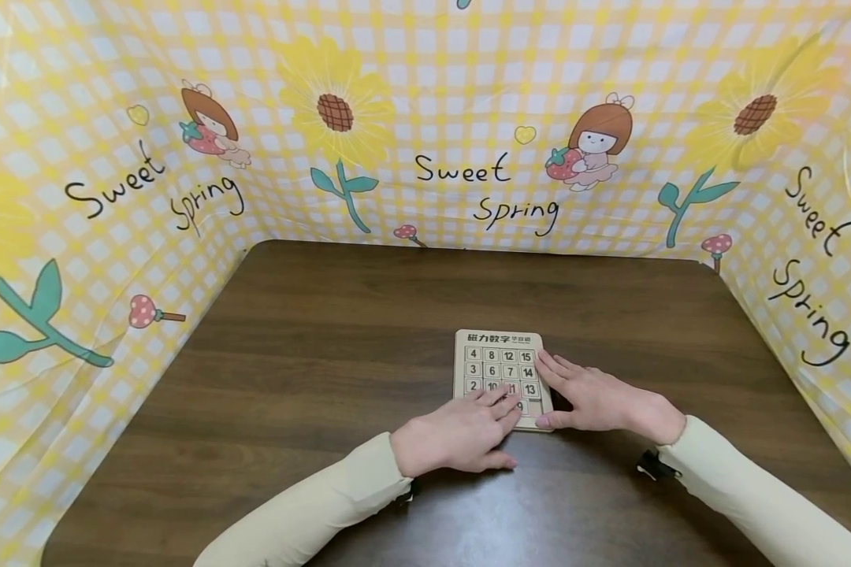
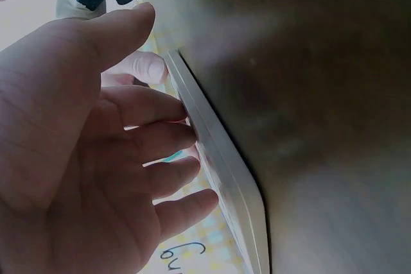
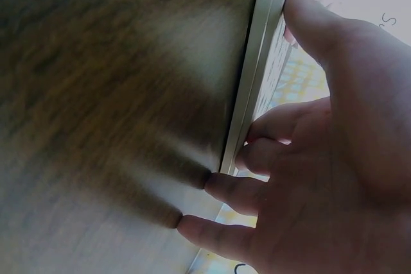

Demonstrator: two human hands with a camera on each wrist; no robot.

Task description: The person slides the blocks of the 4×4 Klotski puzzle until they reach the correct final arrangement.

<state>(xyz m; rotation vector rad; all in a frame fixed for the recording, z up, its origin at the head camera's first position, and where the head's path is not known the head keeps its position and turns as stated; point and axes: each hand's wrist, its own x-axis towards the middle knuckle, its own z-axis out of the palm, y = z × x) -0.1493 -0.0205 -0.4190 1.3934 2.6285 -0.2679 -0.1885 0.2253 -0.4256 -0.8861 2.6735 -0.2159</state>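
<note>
A pale number sliding puzzle (image 1: 492, 371) lies flat on the table, with rows of square numbered tiles and Chinese lettering along its top. My left hand (image 1: 461, 433) reaches over its lower part, nearly straight fingertips on the tiles, hiding much of the bottom row. To the right of the tile marked 9 (image 1: 520, 407), a bare slot shows in that row. My right hand (image 1: 596, 398) rests at the puzzle's right border, thumb on the lower right corner. In the right wrist view, two fingertips (image 3: 221, 187) of that hand touch the tabletop beside the puzzle.
The dark wooden table (image 1: 340, 315) extends around the puzzle on every side. A yellow checked cloth (image 1: 461, 94) with flowers and "Sweet Spring" lettering hangs behind the table and along both sides. Black clips (image 1: 655, 465) sit at the cuffs of the cream sleeves (image 1: 752, 488).
</note>
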